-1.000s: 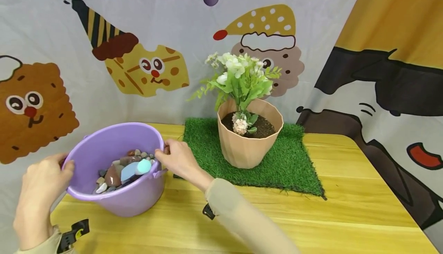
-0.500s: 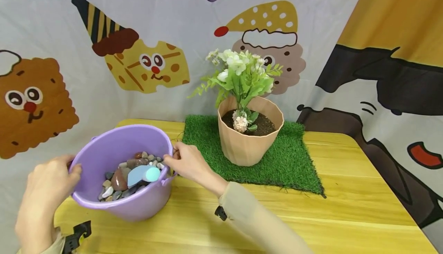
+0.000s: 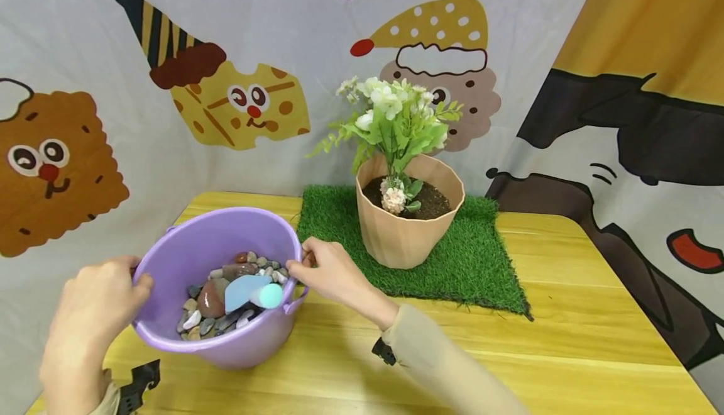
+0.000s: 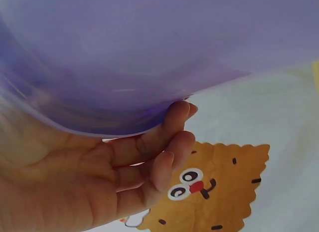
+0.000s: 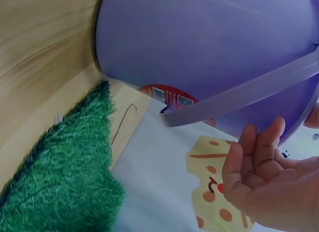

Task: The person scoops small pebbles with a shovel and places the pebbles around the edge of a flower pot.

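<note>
A purple bucket point(image 3: 249, 349) stands on the wooden table, tipped a little toward me. Inside lie several pebbles point(image 3: 206, 325) and a small blue shovel point(image 3: 243, 290) with a turquoise handle end. My left hand point(image 3: 93, 317) grips the bucket's left rim, thumb over the inside and fingers outside. On the opposite side my right hand point(image 3: 334, 273) pinches the rim between thumb and fingers. In the right wrist view the bucket's handle strap point(image 5: 239, 97) hangs down its outer wall, close to the fingers of that hand.
Right of the bucket, a green turf mat point(image 3: 469, 280) bears a peach flowerpot point(image 3: 396, 242) with soil, white flowers point(image 3: 390, 100) and leaves. A cloth backdrop point(image 3: 271, 19) with cartoon prints hangs behind the table point(image 3: 543, 365).
Both hands have moved the bucket to the right and slightly nearer to me. The pebbles and shovel inside travel with it. The flowerpot and mat stay in place.
</note>
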### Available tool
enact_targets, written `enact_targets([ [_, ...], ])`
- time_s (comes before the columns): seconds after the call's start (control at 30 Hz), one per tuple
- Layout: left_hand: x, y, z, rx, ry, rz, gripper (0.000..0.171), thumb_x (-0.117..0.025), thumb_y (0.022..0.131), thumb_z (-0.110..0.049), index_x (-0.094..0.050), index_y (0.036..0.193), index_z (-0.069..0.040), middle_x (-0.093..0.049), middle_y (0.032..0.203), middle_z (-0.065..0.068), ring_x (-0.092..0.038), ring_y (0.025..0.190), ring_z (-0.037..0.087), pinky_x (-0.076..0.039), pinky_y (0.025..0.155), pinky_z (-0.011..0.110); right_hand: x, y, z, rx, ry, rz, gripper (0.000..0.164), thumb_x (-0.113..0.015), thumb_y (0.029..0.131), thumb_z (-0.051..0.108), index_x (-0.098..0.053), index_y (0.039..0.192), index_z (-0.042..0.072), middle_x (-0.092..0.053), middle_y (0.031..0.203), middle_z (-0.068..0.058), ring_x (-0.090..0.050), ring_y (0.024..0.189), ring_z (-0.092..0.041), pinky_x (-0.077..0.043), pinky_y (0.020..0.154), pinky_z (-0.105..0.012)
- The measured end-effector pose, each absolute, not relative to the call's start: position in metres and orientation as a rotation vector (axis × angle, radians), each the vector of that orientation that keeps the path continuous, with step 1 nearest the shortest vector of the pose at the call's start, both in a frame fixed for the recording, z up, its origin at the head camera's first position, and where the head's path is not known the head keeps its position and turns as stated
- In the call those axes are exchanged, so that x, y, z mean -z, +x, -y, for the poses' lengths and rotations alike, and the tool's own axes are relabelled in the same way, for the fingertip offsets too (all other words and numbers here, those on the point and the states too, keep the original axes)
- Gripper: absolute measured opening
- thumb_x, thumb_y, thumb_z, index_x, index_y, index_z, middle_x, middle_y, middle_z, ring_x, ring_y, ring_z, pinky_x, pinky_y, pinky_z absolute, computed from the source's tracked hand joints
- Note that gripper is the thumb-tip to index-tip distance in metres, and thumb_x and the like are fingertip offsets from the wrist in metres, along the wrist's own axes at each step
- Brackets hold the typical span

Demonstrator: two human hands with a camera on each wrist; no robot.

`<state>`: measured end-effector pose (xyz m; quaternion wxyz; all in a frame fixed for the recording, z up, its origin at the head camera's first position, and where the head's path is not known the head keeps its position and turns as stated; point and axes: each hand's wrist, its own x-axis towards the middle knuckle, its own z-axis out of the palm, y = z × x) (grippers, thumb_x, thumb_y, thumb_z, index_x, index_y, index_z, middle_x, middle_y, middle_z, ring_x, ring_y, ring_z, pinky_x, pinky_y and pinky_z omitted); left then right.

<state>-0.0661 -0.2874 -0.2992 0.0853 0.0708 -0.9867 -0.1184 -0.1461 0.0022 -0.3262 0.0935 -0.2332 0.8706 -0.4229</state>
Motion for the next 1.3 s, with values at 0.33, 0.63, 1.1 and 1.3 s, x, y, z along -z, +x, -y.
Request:
enact_targets([
  [0.33, 0.3, -0.066, 0.262, 0.38, 0.163, 2.961, 0.019, -0.051, 0.082, -0.012, -0.058, 0.081, 0.005, -0.057, 0.063, 0.014, -0.051, 0.053, 0.028, -0.039, 0.047, 0.044, 0.327, -0.138, -0.033, 1.241, -0.732, -2.629, 0.017, -0.06, 0.086, 0.031, -0.062, 0.089, 0.015, -0.062, 0.074, 0.005, -0.049, 0.057, -0.006, -0.041, 0.048, -0.019],
  [0.63, 0.3, -0.06, 0.23, 0.361, 0.11, 2.871, 0.021, -0.056, 0.08, -0.006, -0.059, 0.084, 0.014, -0.059, 0.066, 0.02, -0.056, 0.055, 0.037, -0.047, 0.049, 0.054, 0.326, -0.13, -0.06, 1.233, -0.71, -2.681, 0.015, -0.062, 0.085, 0.03, -0.061, 0.088, 0.016, -0.059, 0.073, 0.006, -0.036, 0.053, -0.005, -0.032, 0.046, -0.018],
  [1.1, 0.3, -0.062, 0.203, 0.48, 0.016, 2.929, 0.021, -0.063, 0.081, -0.012, -0.059, 0.089, 0.008, -0.06, 0.068, 0.01, -0.052, 0.053, 0.018, -0.04, 0.043, 0.028, 0.327, -0.118, -0.101, 1.214, -0.661, -2.71, 0.014, -0.063, 0.085, 0.028, -0.059, 0.085, 0.014, -0.061, 0.076, 0.004, -0.052, 0.069, -0.009, -0.043, 0.059, -0.019],
  [1.3, 0.298, -0.063, 0.192, 0.541, -0.004, 2.95, 0.021, -0.064, 0.08, -0.013, -0.059, 0.09, 0.005, -0.062, 0.069, 0.008, -0.053, 0.053, 0.015, -0.04, 0.044, 0.025, 0.326, -0.113, -0.115, 1.191, -0.644, -2.74, 0.013, -0.063, 0.085, 0.028, -0.059, 0.085, 0.015, -0.063, 0.08, 0.004, -0.057, 0.076, -0.01, -0.047, 0.066, -0.021],
])
